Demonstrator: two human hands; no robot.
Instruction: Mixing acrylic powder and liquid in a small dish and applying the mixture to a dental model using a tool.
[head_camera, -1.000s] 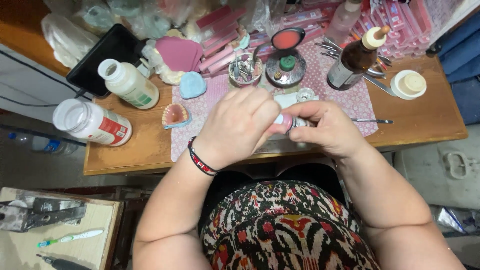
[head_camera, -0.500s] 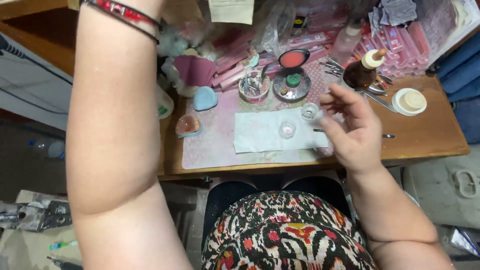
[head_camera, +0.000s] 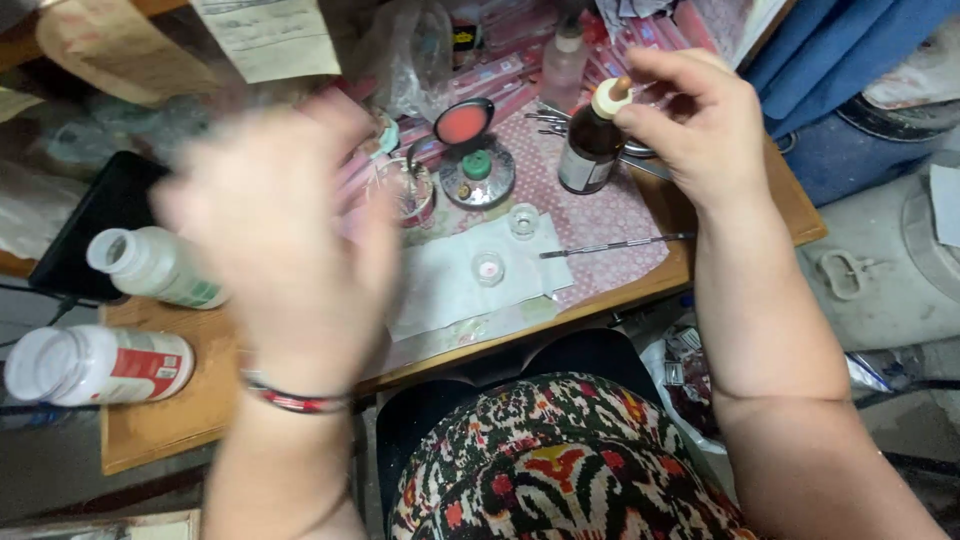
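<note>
While the left hand (head_camera: 285, 250) blurs, grasp untellable, the right hand (head_camera: 700, 125) pinches the upright brown bottle's (head_camera: 590, 140) cap near the cluttered wooden desk's (head_camera: 160, 425) far edge.

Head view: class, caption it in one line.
Right hand grips brown dropper bottle; blurred left hand hovers above cluttered desk.

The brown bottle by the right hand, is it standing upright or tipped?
Upright. The brown bottle stands on the pink mat, white cap on top, with the right hand at its cap.
</note>
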